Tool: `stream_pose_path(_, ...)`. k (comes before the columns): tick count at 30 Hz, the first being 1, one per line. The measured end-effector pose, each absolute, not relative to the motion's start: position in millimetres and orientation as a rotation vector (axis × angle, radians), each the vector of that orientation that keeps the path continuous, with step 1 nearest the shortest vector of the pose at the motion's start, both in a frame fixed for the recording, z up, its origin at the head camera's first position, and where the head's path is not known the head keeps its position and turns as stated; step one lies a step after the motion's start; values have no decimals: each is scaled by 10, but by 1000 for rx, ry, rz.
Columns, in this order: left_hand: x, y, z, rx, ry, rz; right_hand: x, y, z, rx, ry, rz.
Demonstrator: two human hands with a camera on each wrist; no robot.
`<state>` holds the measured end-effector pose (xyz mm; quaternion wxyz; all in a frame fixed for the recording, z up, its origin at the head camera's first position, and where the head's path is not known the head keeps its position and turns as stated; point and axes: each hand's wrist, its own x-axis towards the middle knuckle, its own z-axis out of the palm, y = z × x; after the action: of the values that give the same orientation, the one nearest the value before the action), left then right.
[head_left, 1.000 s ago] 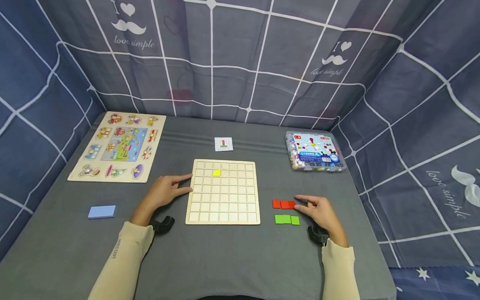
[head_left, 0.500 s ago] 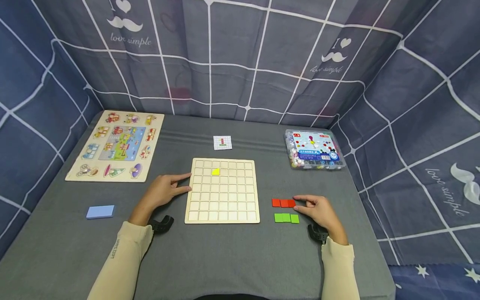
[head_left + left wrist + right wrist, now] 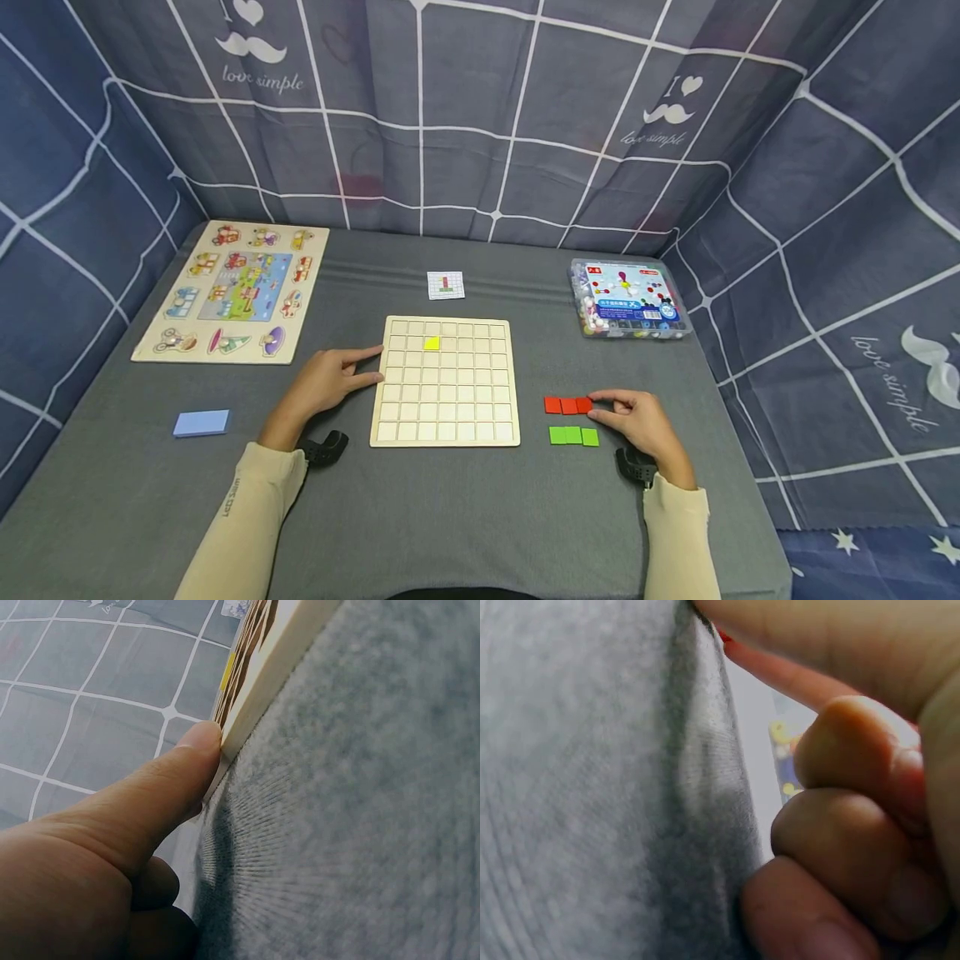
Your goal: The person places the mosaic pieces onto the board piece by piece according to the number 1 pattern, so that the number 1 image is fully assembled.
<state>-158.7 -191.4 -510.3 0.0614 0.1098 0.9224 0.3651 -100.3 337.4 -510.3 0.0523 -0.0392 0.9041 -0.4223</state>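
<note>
The left hand (image 3: 333, 381) touches the left edge of a pale wooden grid board (image 3: 446, 417) with straight forefinger and thumb. In the left wrist view, the thumb (image 3: 161, 784) presses on the board's side (image 3: 262, 694). A yellow tile (image 3: 432, 343) lies in an upper cell of the grid. To the right of the board, the right hand (image 3: 637, 423) pinches the rightmost of three red tiles (image 3: 584, 405) between thumb and forefinger. Only a sliver of red tile (image 3: 724, 636) shows in the right wrist view. Three green tiles (image 3: 573, 436) form a row just below.
A small printed grid card (image 3: 446, 285) lies behind the board. A picture puzzle board (image 3: 232, 292) stands at the back left, with a blue block (image 3: 201, 423) in front of it. A clear plastic box (image 3: 630, 298) sits at the back right.
The right forefinger and thumb have come closer to the sides of the rightmost red tile, which has shifted slightly right. The left hand stays at the board's edge.
</note>
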Motion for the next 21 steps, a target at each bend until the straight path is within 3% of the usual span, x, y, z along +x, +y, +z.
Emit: stream_pose_path(21, -1576, -1903, -5089, 323, 2788, 1097, -1039, 3420, -5062, -52, 2793, -1281)
